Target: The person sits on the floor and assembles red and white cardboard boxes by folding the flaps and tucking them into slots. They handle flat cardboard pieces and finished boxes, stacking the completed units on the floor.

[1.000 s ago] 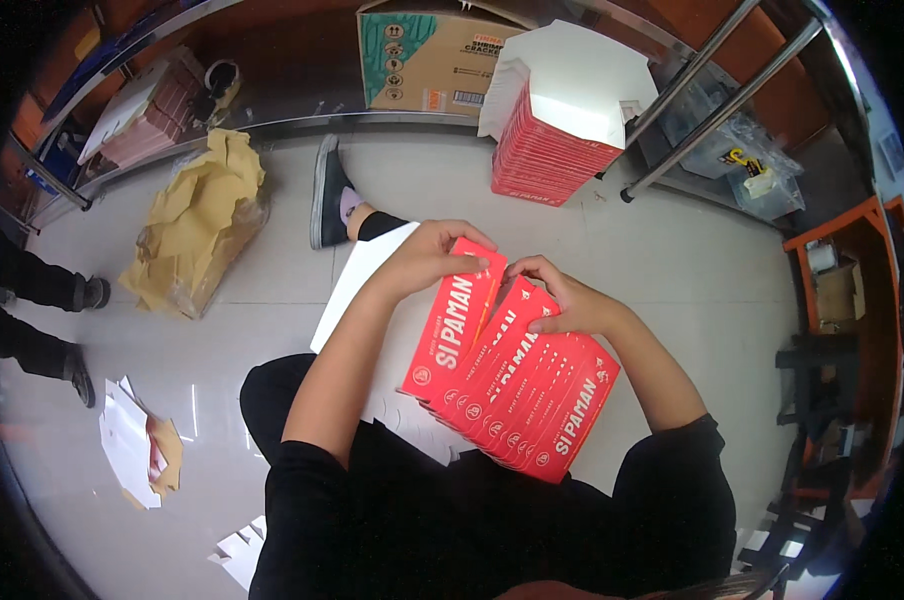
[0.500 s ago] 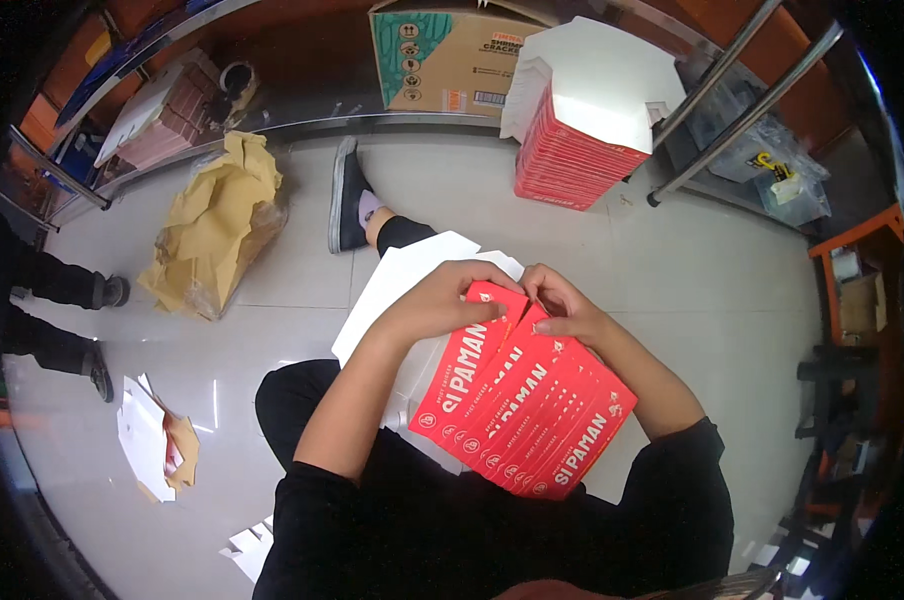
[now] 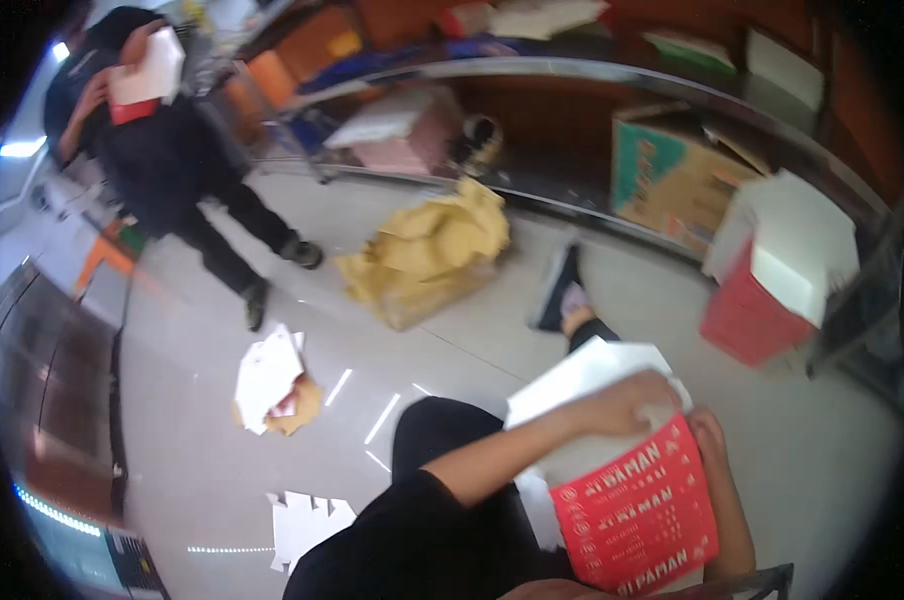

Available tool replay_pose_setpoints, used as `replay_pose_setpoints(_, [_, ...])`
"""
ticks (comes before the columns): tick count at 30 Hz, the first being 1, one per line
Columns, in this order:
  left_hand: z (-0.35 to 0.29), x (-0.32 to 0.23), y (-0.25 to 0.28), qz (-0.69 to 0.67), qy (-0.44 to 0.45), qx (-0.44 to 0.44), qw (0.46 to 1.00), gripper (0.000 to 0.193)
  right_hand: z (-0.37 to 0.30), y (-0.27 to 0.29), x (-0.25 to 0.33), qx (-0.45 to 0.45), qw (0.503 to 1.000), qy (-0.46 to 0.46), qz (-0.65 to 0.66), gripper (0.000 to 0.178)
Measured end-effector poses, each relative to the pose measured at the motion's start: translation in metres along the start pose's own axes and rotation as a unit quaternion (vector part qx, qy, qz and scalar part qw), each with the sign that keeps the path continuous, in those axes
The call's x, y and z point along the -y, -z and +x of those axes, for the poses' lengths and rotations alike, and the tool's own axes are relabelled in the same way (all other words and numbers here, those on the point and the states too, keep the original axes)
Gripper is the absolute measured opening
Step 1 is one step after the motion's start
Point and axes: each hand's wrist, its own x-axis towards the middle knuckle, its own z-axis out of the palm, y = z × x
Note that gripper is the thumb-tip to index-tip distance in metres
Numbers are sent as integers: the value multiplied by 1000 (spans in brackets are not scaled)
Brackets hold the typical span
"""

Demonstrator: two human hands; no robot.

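Two red carton stacks (image 3: 644, 510) (image 3: 757, 310), one co-worker (image 3: 157, 150)

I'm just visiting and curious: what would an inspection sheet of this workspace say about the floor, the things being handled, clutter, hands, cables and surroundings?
Surface: shiny grey tiled floor.
Job's things: overlapping red cartons between the hands; white card beside them.
Clutter: crumpled brown paper and white scraps on the floor.
Hands: left hand near the cartons' top edge, right hand at their upper right corner; blur hides the exact grip.
Cables: nothing seen.
Surroundings: cardboard box on a low shelf, carton stack nearby; another person holds a red-and-white carton.
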Motion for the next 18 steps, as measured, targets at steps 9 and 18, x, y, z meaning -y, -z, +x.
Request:
replay_pose_setpoints(9, [-2,16,-13,132,34,52,989,14,8,13,-56,129,988,56,64,42])
replay_pose_setpoints(18, [11,5,-14,59,-7,-19,998,16,10,20,-79,10,1000,17,15,35])
